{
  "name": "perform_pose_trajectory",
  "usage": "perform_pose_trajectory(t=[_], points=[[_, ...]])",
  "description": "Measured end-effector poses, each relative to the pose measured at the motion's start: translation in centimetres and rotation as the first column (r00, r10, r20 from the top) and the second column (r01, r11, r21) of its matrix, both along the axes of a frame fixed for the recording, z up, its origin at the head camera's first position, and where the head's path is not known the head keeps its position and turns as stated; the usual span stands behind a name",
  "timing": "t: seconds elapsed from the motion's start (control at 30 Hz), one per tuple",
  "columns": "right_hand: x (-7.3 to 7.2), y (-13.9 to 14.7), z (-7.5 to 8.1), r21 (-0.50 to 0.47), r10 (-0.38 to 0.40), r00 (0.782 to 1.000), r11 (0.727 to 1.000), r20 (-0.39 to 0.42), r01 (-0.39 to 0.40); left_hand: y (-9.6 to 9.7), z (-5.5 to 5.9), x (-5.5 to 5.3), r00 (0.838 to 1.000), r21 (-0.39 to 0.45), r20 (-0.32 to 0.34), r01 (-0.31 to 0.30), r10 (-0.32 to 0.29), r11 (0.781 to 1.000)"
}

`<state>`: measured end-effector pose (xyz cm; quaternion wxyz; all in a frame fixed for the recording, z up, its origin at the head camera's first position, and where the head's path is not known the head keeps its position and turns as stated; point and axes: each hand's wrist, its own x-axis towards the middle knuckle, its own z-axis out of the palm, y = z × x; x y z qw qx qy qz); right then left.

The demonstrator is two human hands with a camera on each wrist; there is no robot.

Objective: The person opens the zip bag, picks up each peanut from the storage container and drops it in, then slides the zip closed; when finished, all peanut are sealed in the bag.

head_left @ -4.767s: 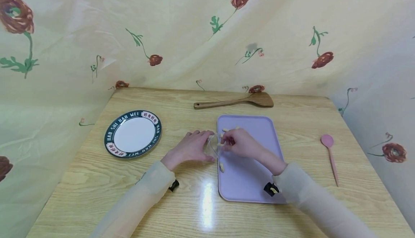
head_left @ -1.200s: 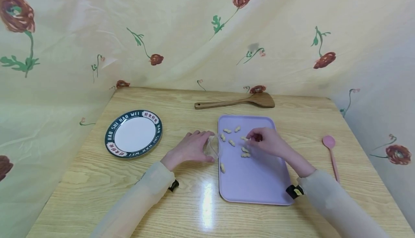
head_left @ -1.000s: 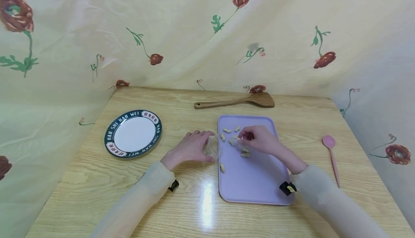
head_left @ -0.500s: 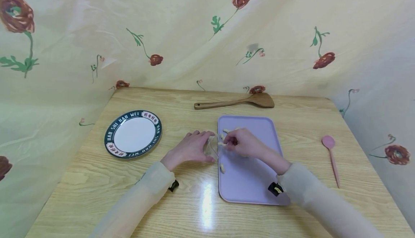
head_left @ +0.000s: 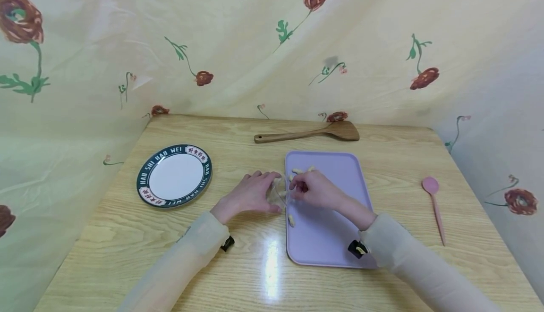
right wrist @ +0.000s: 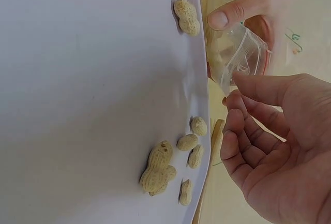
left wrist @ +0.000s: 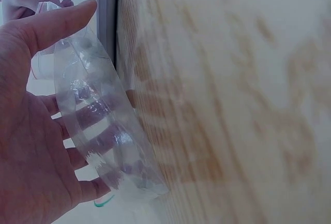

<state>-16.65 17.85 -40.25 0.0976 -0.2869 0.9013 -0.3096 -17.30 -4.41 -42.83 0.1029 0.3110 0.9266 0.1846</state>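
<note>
My left hand (head_left: 253, 193) holds a clear zip bag (left wrist: 103, 115) beside the purple tray's left edge, thumb on one side and fingers on the other. The bag's mouth, with a red line along its rim, gapes toward the tray in the right wrist view. My right hand (right wrist: 282, 136) is at that mouth, fingers curled, with thumb and index fingertips close together against the film. Nothing shows between them; I cannot tell whether they pinch anything. Several peanuts in their shells lie on the tray (head_left: 329, 236), one (right wrist: 186, 17) near the edge and a cluster (right wrist: 158, 167) farther along.
A white plate (head_left: 176, 176) with a dark green lettered rim lies at the left. Behind the tray is a wooden spatula (head_left: 306, 134). A pink spoon (head_left: 432, 194) lies at the right. Floral cloth hangs behind the wooden table (head_left: 238, 274).
My right hand has carried a peanut leftward from the tray's middle to the bag's mouth, and that peanut no longer shows in its fingertips. My left hand has kept its place with the bag.
</note>
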Motion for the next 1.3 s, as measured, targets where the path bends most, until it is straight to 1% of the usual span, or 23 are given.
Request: perform_pose_trajectory(t=[0.4, 0.7, 1.03, 1.3], points=[[0.1, 0.2, 0.4, -0.005, -0.038, 0.999, 0.999, 0.023, 0.039, 0.0, 0.0, 0.0, 1.0, 0.004, 0.016, -0.005, 0.005, 1.0], [-0.3, 1.0, 0.7, -0.015, -0.06, 0.998, 0.998, 0.029, 0.061, 0.1, 0.0, 0.0, 1.0, -0.01, 0.025, -0.01, 0.011, 1.0], [-1.9, 2.6, 0.7, -0.062, -0.09, 0.996, 0.994, 0.001, 0.09, 0.0, -0.1, 0.1, 0.999, 0.008, 0.03, -0.012, 0.011, 1.0], [-3.7, 4.0, 0.6, -0.052, -0.18, 0.984, 0.982, -0.006, 0.179, 0.0, -0.1, 0.1, 0.999, 0.011, 0.034, -0.013, 0.012, 1.0]])
